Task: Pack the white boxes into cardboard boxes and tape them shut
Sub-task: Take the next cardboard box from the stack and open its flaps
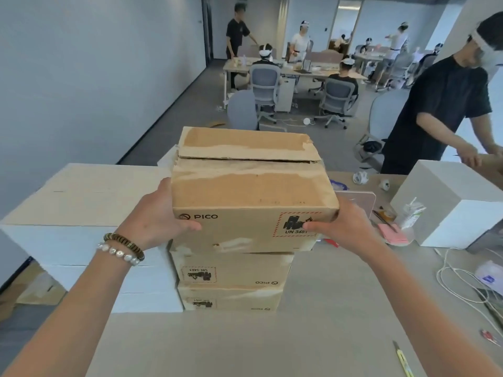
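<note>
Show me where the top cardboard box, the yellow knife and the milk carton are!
top cardboard box [245, 191]: head view, on its near top flap.
yellow knife [404, 361]: head view, on its handle.
milk carton [410, 214]: head view, on its front face.

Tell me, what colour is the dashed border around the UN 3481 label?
Red dashes on the label, clearest in the head view.

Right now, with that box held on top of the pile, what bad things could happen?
The top cardboard box sits on two others, so the stack might tip if the left hand or right hand pushes unevenly. Its flaps look untaped with a gap showing, so they may pop open. If it slides right, it could knock the drink carton.
</note>
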Motion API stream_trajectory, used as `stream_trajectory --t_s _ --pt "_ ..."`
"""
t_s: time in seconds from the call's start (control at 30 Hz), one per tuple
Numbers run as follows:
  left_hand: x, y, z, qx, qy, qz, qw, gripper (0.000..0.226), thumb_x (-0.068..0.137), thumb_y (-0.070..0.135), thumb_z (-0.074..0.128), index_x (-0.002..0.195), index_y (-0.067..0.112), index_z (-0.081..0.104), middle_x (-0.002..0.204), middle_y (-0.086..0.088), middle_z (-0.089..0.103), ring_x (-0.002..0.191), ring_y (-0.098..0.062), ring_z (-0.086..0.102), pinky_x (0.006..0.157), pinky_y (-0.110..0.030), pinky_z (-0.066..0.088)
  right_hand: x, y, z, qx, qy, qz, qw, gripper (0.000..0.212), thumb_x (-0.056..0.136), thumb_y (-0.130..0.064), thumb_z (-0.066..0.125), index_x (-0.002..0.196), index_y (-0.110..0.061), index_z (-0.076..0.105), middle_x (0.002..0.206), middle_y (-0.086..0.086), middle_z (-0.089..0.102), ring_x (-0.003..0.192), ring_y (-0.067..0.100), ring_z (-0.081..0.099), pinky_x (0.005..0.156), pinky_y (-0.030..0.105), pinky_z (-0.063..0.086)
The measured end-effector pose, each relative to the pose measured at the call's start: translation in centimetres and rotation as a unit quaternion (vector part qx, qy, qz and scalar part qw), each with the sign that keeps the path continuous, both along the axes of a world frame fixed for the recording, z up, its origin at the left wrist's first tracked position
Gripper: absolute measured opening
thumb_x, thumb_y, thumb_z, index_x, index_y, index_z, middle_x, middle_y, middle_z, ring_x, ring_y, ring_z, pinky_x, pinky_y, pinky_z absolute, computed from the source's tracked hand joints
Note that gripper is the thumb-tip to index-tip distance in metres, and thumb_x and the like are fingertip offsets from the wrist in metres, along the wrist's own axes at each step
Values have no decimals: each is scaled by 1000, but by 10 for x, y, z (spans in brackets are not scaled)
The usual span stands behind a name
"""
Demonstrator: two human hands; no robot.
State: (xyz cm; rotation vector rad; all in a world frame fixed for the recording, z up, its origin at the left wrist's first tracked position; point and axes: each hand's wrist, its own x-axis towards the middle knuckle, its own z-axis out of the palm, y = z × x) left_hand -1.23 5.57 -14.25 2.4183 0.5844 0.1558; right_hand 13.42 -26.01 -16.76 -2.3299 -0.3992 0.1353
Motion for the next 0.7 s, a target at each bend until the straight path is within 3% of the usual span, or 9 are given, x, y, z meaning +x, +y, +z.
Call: stream_trajectory --t_s 0.13,0.23,0.3,0.33,0.4,0.5,0.6,0.7 --pt "-33 -65 10 6 -36 25 999 88 71 28 89 139 20 34 96 16 50 90 -13 52 61 -16 37 -19 -56 15 -1 -24 22 999 57 70 -32 88 118 -32 58 101 -11 69 98 15 64 73 29 50" --pt "-55 -113 14 3 -52 35 998 88 71 25 89 140 20 34 103 12 50 96 -15 50 63 -18 37 -36 -100 19 1 -37 30 999 60 71 -34 87 121 -37 54 99 -12 69 98 18 66 66 21 42" --pt "-68 -141 14 -1 -49 40 998 89 70 26 90 139 21 35 107 9 53 99 -16 51 63 -13 36 -48 -126 20 -10 -49 32 998 66 73 -34 86 129 -36 51 98 -13 63 100 17 61 60 17 32" --pt "-74 -154 13 1 -47 42 998 89 70 27 90 140 21 34 107 9 54 98 -16 51 63 -12 35 -54 -139 20 -11 -58 34 998 68 73 -33 86 132 -33 51 99 -12 60 103 18 58 61 22 32" --pt "-86 -178 10 6 -45 46 998 89 69 27 90 139 20 36 102 11 54 97 -16 52 63 -11 35 -63 -163 16 -5 -64 37 997 67 72 -32 87 130 -27 53 98 -13 55 107 20 54 70 27 31" --pt "-101 -209 5 6 -48 43 998 92 68 24 91 141 22 35 103 13 55 100 -16 53 65 -15 38 -77 -196 3 16 -51 44 998 64 72 -25 88 126 -20 54 88 -20 46 98 8 35 73 23 26" --pt "-114 -233 -5 7 -38 37 999 87 68 26 91 136 25 37 106 11 58 96 -16 59 64 -15 40 -91 -223 -15 20 -41 42 998 72 69 -28 90 131 -24 53 87 -24 49 97 13 45 78 27 37" --pt "-126 -251 -20 -3 -23 34 999 83 68 26 91 133 24 39 98 16 56 82 0 56 64 -12 39 -105 -245 -37 22 -10 33 999 73 66 -34 89 130 -32 54 99 -16 63 114 24 55 88 38 48"
